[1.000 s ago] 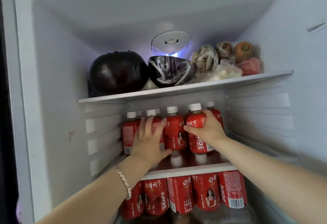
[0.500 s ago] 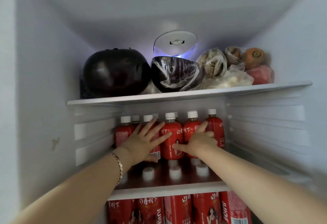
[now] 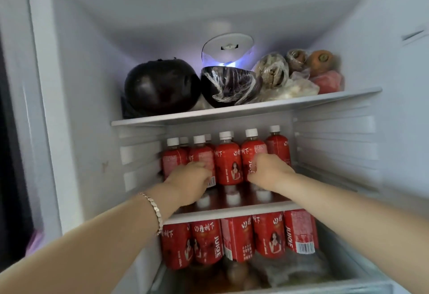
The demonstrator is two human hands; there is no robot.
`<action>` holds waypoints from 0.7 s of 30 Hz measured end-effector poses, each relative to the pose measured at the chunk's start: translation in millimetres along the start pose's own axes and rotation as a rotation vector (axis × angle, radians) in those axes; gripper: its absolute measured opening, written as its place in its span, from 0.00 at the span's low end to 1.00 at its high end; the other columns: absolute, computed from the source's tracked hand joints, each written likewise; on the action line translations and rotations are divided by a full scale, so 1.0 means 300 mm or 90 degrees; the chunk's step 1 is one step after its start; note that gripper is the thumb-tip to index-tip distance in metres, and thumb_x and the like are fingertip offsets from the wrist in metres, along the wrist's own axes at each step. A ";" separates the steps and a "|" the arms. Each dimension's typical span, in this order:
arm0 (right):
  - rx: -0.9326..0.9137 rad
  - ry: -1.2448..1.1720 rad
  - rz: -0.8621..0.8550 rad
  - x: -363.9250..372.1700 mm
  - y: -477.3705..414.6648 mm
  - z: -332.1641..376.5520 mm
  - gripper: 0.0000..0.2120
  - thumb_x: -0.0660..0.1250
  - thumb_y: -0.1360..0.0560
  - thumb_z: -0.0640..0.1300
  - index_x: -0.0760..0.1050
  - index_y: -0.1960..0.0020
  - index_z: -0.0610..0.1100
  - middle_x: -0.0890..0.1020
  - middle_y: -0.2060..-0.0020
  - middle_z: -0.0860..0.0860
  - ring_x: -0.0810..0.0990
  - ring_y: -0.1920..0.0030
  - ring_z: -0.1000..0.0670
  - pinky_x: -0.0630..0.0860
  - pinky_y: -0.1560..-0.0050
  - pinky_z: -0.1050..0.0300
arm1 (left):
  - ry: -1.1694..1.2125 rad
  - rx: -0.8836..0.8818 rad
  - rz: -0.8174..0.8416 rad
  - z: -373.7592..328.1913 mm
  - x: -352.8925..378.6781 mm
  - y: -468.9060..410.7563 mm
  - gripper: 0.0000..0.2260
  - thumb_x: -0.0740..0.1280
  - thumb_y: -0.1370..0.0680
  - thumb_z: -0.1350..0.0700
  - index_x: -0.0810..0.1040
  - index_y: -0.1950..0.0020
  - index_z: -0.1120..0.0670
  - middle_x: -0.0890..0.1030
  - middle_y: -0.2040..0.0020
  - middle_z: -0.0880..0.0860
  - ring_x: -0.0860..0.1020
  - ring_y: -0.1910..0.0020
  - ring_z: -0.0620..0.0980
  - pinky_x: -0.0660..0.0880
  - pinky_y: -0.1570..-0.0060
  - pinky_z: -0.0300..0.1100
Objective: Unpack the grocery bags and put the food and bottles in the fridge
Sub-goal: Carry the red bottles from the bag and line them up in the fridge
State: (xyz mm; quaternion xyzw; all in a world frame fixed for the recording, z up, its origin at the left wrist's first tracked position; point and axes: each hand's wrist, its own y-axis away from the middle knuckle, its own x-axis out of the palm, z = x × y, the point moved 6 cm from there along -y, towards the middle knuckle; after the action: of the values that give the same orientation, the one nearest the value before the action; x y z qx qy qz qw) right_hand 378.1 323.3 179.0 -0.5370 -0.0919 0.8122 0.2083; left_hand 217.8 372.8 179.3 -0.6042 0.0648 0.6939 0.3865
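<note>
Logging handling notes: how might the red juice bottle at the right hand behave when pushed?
The red white-capped plastic juice bottle looks full, so probably heavy for its size. Tall and narrow, it may tip against close neighbours.

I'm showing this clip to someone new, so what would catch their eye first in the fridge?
Red juice bottles with white caps crowd the middle shelf, with a second row beneath it. The left hand and right hand are on the front bottles there. On the top shelf sits a big dark eggplant at the left, beside a plastic-wrapped purple vegetable.
</note>
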 end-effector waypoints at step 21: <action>-0.690 -0.017 0.432 0.204 1.027 0.565 0.15 0.64 0.25 0.52 0.80 0.52 0.39 0.84 0.54 0.46 0.81 0.53 0.46 0.77 0.51 0.53 | 0.006 -0.687 0.340 -0.266 -0.250 1.296 0.13 0.58 0.23 0.53 0.72 0.66 0.55 0.75 0.73 0.48 0.75 0.74 0.47 0.70 0.71 0.35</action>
State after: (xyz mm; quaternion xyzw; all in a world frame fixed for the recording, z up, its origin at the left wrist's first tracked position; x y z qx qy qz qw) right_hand 129.5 86.5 82.0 -0.5554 -0.3170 0.6780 -0.3625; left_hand 39.6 24.5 78.3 -0.6810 -0.1454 0.6991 -0.1626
